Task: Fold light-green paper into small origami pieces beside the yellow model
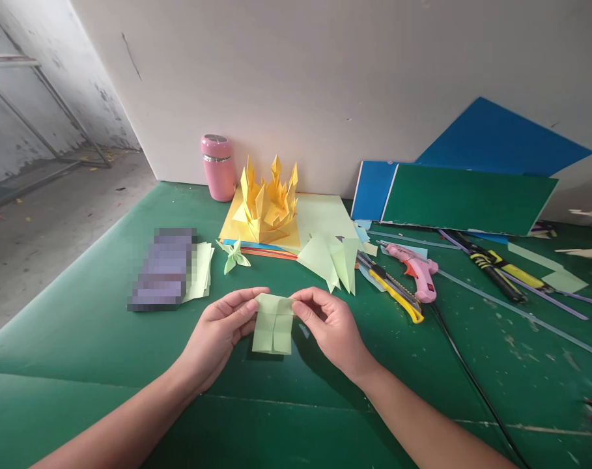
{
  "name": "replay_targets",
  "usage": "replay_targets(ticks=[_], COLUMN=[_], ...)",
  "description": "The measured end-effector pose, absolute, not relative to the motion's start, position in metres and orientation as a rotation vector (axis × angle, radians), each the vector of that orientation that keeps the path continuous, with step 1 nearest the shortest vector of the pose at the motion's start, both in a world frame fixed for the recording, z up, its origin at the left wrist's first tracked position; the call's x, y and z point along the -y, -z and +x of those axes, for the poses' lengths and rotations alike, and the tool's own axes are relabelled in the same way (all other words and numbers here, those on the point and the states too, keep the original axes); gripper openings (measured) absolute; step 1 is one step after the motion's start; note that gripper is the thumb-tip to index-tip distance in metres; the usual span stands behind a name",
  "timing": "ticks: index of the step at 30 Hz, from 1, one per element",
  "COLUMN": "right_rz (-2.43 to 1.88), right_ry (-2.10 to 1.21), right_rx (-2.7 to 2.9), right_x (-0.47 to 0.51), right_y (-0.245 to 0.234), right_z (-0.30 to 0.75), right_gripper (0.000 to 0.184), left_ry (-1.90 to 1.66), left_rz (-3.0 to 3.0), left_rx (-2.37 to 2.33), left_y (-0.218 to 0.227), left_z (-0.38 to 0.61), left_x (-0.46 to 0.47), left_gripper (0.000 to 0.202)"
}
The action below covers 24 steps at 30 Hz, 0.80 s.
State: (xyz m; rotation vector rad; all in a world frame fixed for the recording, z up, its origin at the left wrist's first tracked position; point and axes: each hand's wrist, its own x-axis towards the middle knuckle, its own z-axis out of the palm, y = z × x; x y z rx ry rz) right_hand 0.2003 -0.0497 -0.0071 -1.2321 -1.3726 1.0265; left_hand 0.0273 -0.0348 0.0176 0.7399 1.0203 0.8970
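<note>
A small light-green sheet of paper (273, 329) with fold creases is held up just above the green table. My left hand (225, 319) pinches its upper left corner between thumb and fingers. At the upper right corner, my right hand (332, 326) grips the same paper between thumb and forefinger. Beyond my hands lie a folded green paper flower (236, 256) and larger folded green paper pieces (329, 260). Behind these, a yellow folded-paper crown (271, 212) stands on a stack of coloured paper.
A pixelated dark object (166, 270) lies at left beside small green sheets (200, 270). Rightward are a yellow utility knife (396, 296), a pink glue gun (417, 268) with a black cord, glue sticks and pliers (495, 273). A pink flask (218, 170) and blue-green boards (466, 198) stand by the wall.
</note>
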Motion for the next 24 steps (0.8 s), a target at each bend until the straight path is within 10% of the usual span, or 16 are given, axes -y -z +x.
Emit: replay_targets(ticks=[24], right_rz=[-1.166], right_ry=[-1.071], right_rx=[1.462], right_x=[0.0537], right_y=[-0.0001], right_z=[0.1979], right_gripper=[0.016], left_ry=[-0.780], left_rz=[1.376], left_rx=[-1.269], left_y=[-0.0179], left_z=[0.0322], left_x=[0.0415], left_gripper=[0.033])
